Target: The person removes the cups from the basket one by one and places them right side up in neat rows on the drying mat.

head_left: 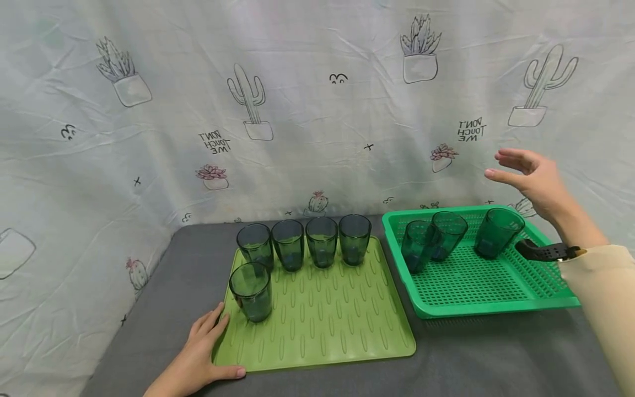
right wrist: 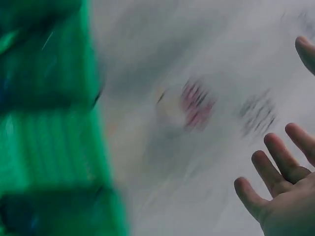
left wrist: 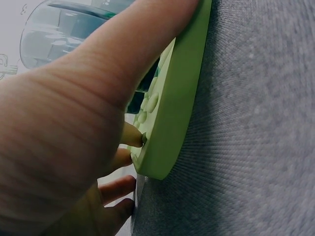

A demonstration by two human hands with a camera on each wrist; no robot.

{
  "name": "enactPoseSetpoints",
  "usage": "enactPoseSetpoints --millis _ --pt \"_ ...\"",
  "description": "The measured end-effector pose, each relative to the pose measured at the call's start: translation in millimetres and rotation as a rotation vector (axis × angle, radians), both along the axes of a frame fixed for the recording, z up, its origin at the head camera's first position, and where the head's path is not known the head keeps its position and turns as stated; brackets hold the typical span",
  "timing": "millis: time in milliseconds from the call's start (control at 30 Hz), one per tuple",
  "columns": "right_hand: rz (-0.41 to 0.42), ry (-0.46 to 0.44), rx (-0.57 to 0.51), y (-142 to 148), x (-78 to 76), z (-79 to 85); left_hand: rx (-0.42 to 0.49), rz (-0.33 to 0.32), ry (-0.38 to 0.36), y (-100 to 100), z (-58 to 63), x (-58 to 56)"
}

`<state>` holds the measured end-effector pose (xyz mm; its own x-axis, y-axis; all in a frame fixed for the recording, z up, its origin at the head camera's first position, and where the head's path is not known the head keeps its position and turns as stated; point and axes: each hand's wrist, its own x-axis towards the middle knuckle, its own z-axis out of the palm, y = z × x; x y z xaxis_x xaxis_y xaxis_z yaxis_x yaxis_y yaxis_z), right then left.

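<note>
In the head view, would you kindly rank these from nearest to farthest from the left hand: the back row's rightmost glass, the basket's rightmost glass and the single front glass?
Nearest to the left hand first:
1. Single front glass: mat's left side.
2. Back row's rightmost glass: mat's far right.
3. Rightmost glass in the basket: right, beyond the mat.

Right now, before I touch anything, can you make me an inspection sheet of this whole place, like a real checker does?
Surface: grey tabletop.
Job's things: five glasses on a light-green mat, four along the far edge, one nearer; three more glasses in a green basket.
Clutter: nothing seen.
Hands: left hand touches the mat's near-left corner; right hand is raised, holding nothing, with a black wristband.
Cables: nothing seen.
Surroundings: pale sheet printed with potted plants.
</note>
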<state>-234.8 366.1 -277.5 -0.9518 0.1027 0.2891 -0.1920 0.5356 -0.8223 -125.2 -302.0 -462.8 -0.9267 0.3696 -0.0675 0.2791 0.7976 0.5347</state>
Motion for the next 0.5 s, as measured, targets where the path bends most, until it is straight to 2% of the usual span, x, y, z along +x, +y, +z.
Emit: enactPoseSetpoints --millis 100,233,367,500 --pt "-0.042 -0.099 0.067 21.0 2.0 -20.5 -0.002 0.001 0.001 -0.9 -0.5 -0.6" --pt "-0.064 -0.153 0.072 36.8 7.2 -42.7 0.001 -0.003 0.014 -0.6 -1.9 0.1" --pt "-0.071 -0.176 0.098 47.4 10.7 -54.8 0.007 -0.003 0.022 -0.1 -4.0 1.4" --pt "-0.044 -0.215 0.135 56.7 13.0 -63.3 0.008 -0.002 0.024 -0.3 -5.8 2.1"
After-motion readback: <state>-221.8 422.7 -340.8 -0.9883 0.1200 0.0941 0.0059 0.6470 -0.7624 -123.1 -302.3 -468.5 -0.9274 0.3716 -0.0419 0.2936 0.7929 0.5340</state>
